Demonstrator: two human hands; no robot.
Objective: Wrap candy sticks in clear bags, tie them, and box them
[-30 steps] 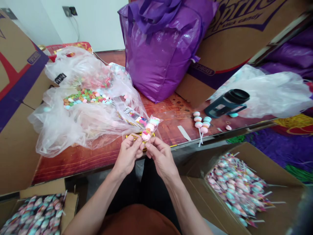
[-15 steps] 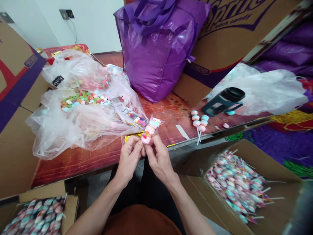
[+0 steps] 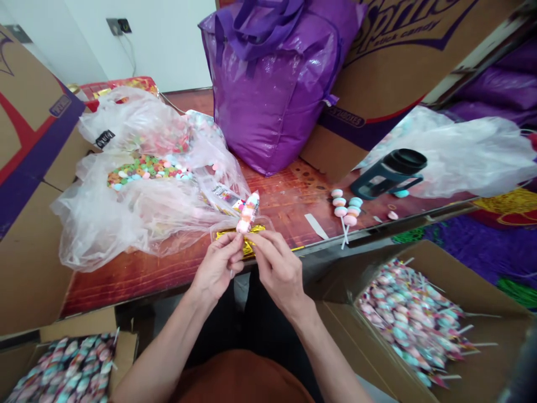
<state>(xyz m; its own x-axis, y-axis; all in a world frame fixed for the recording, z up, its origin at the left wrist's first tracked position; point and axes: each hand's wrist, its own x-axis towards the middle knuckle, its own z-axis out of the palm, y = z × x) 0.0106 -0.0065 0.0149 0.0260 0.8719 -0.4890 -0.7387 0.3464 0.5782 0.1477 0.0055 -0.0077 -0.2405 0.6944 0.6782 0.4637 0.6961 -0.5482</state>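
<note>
My left hand (image 3: 222,263) is closed in a pinch around the stick of a marshmallow lollipop (image 3: 247,214). The pink, orange and blue sweet stands upright inside a clear wrapper, its white stick end showing below my fingers. Close beside it, the fingers of my right hand (image 3: 279,266) are pinched together at the wrapper's gathered neck; what lies between their tips is hidden. Just behind my fingers, gold twist ties (image 3: 255,230) lie in a clear tray at the table edge. Two unwrapped marshmallow lollipops (image 3: 346,211) lie with crossed sticks to the right.
Clear plastic bags (image 3: 138,215) of coloured candy cover the table's left side. A purple bag (image 3: 268,95) stands behind, and a dark bottle (image 3: 390,173) leans at the right. Cardboard boxes of wrapped lollipops stand below, one right (image 3: 344,330) and one left (image 3: 126,347).
The lollipop has turned to show a narrower side and shifted slightly left. My right hand has rolled over, its fingers now across the wrapper's neck. The gold ties are more exposed.
</note>
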